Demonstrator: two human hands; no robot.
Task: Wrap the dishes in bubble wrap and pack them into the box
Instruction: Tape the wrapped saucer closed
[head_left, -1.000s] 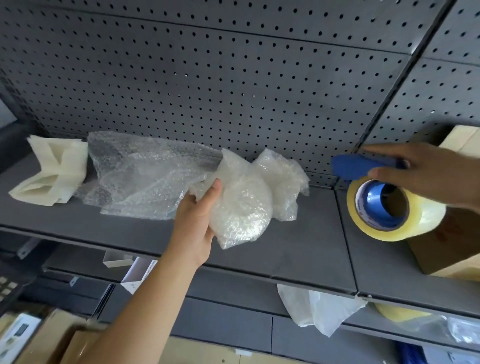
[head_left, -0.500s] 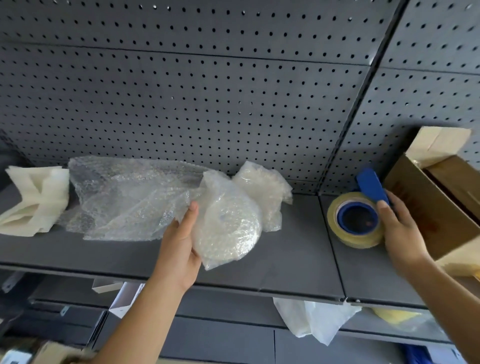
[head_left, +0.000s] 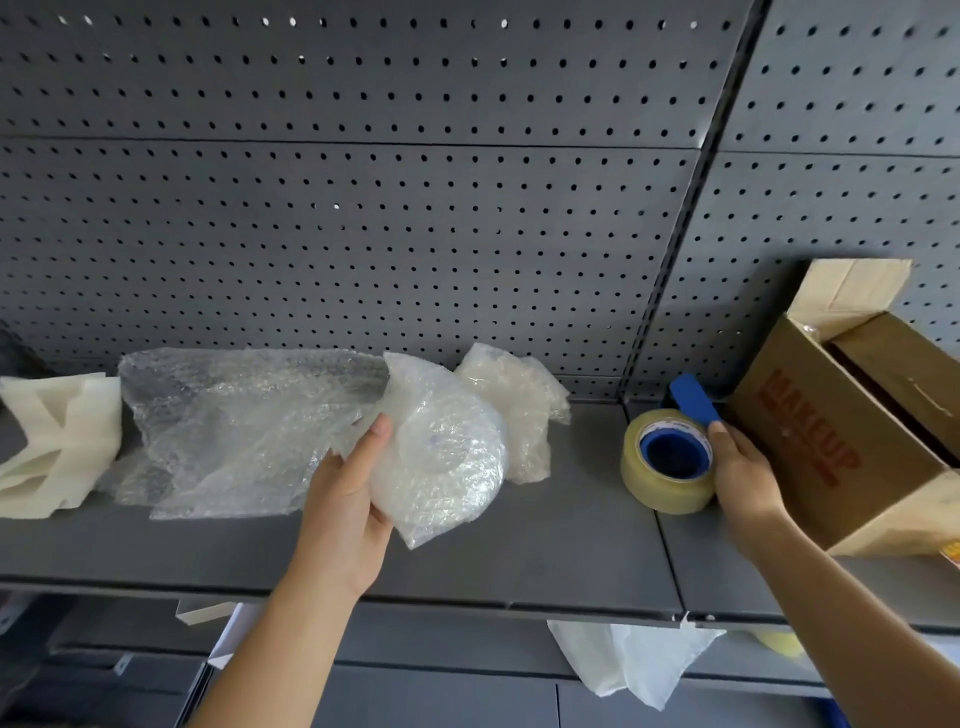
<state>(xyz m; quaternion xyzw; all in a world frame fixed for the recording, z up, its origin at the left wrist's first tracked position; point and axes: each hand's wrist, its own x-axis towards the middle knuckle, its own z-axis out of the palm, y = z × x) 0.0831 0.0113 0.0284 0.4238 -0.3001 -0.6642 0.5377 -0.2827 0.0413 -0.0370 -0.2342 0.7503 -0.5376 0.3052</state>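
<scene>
My left hand (head_left: 345, 512) grips a round dish wrapped in bubble wrap (head_left: 441, 457), held tilted just above the grey shelf (head_left: 561, 551). A loose sheet of bubble wrap (head_left: 234, 431) lies behind it to the left, and another wrapped bundle (head_left: 519, 405) sits behind it to the right. My right hand (head_left: 745, 470) holds a roll of clear tape (head_left: 665, 462) on a blue dispenser (head_left: 693, 400), resting on the shelf. An open cardboard box (head_left: 841, 436) stands just right of that hand.
White foam pieces (head_left: 57, 441) lie at the shelf's left end. A perforated grey back panel (head_left: 415, 208) rises behind everything. A white plastic bag (head_left: 634, 660) hangs from the lower shelf.
My right hand has brought the tape roll down from the air onto the shelf beside the box. My left hand keeps hold of the wrapped dish.
</scene>
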